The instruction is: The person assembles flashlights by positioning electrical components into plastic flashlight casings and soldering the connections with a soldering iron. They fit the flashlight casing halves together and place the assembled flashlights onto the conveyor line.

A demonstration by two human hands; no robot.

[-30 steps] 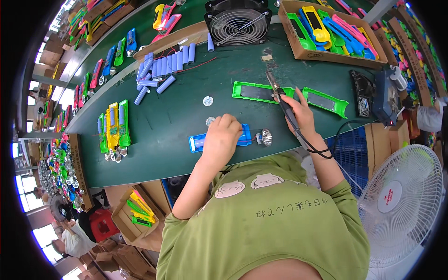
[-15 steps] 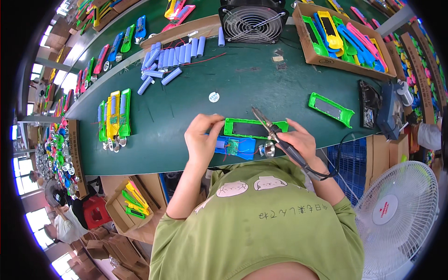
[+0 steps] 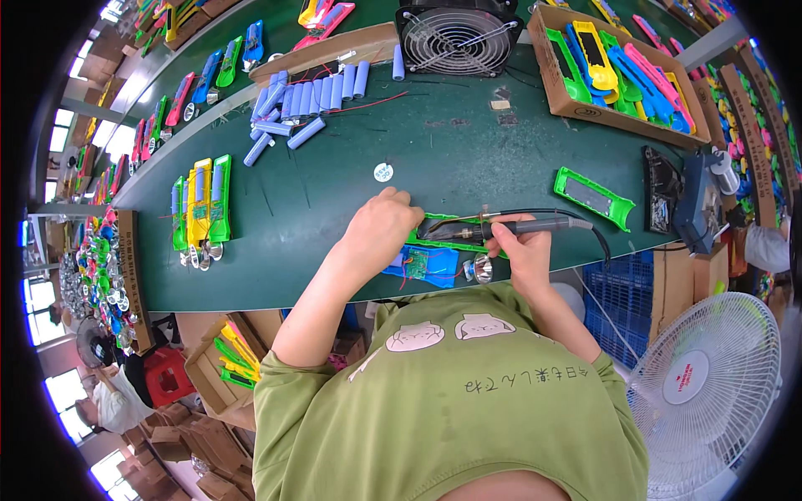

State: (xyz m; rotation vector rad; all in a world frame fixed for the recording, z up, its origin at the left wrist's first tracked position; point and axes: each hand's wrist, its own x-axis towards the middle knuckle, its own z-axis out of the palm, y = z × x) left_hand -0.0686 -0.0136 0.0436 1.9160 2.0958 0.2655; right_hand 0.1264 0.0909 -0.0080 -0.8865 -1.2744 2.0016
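My right hand (image 3: 524,253) grips a soldering iron (image 3: 535,225) by its handle. The iron lies nearly level, its metal end pointing left over a green plastic casing (image 3: 458,245). At the casing's left end is my left hand (image 3: 383,227), back upward and fingers curled in; what they hold is hidden. Just nearer to me lies a blue casing (image 3: 443,267) with a small green circuit board (image 3: 416,265) and thin wires inside. A round silver lamp reflector (image 3: 479,268) sits at its right end.
Lilac battery cells (image 3: 313,98) are heaped at the back left, before a black fan (image 3: 459,40). Filled casings (image 3: 200,204) lie left. Another green casing (image 3: 593,198), a blue box-shaped unit (image 3: 700,204) and a carton of coloured casings (image 3: 618,110) stand right.
The soldering iron has swung from slanting up-left to nearly level, its end now at the green casing's left part. My left hand has turned over, knuckles up, above that end.
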